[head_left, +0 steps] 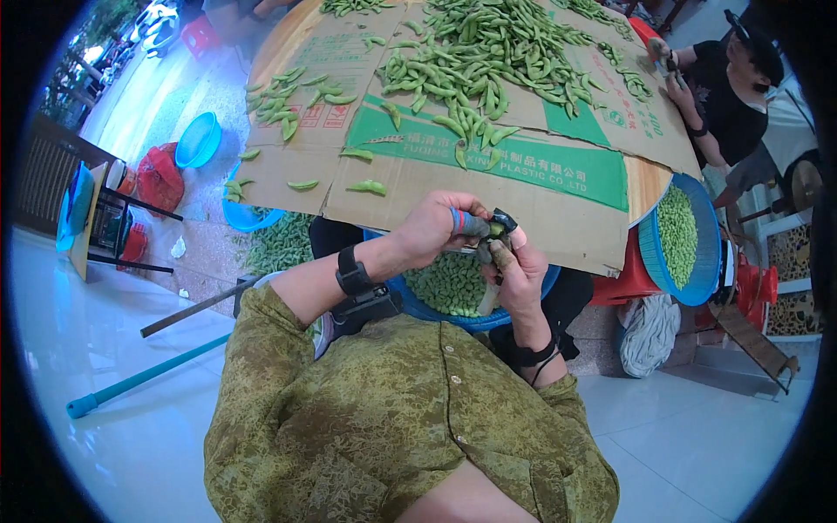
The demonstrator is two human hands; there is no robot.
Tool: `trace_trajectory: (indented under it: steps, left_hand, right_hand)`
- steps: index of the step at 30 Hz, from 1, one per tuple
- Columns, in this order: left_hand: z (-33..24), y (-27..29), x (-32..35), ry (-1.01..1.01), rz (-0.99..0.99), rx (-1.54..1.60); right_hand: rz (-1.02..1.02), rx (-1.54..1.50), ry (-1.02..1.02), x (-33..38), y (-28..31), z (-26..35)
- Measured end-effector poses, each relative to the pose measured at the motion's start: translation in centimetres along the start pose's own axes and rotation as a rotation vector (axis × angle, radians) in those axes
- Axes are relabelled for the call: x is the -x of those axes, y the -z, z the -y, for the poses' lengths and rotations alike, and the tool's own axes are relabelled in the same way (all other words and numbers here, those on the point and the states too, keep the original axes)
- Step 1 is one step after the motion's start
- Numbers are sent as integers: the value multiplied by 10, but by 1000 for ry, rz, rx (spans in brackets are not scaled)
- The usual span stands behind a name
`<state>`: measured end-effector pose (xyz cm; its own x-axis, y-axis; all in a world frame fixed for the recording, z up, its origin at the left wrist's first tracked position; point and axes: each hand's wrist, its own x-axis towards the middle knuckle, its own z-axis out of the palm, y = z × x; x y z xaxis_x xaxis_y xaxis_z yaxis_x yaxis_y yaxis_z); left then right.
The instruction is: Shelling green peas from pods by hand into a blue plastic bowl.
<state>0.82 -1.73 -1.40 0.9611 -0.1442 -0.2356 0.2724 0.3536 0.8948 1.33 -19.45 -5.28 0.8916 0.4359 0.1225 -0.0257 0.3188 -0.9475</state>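
Note:
My left hand (436, 228) and my right hand (521, 272) meet just past the table's near edge. Between their fingertips is a green bean pod (499, 230), partly hidden by fingers. Dark and coloured wrappings cover some fingertips on both hands. My left fingers pinch the pod from one side, and my right thumb and fingers close on it from the other. Below them a blue basket (478, 323) sits at my lap with shelled green beans (445, 286) inside. A pale strip (489, 301) hangs by my right hand; I cannot tell what it is.
Flattened cardboard (558, 228) covers the round table, bearing a heap of bean pods (475, 65). At right stands a blue basket (649, 248) of shelled beans (677, 228). Another person (732, 87) works at the far right. Empty pods (283, 246) lie on the floor at left.

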Motion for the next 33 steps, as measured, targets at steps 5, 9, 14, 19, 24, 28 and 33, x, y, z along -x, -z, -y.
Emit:
trace_trajectory:
  steps: [5,9,14,19,24,28,33]
  left_hand:
    - [-5,2,-1,375,136,434]
    - [1,4,-4,392,67,332]
    - [3,5,0,298,49,91]
    - [-3,17,1,-44,56,-521]
    - [-55,44,-13,-244,-9,-1112]
    - [-46,126,-52,-688,-154,-1622]
    - [-69,155,-21,-459,-162,-1583]
  right_hand:
    - [67,630,639,-10,5,1]
    - [73,820,610,-6,5,-2]
    - [-98,692,352,-3,0,-5]
    - [-83,667,315,-4,3,2]
    - [-12,593,202,-15,6,10]
    - [20,547,89,-25,2,14]
    - [-21,537,118,-20,7,8]
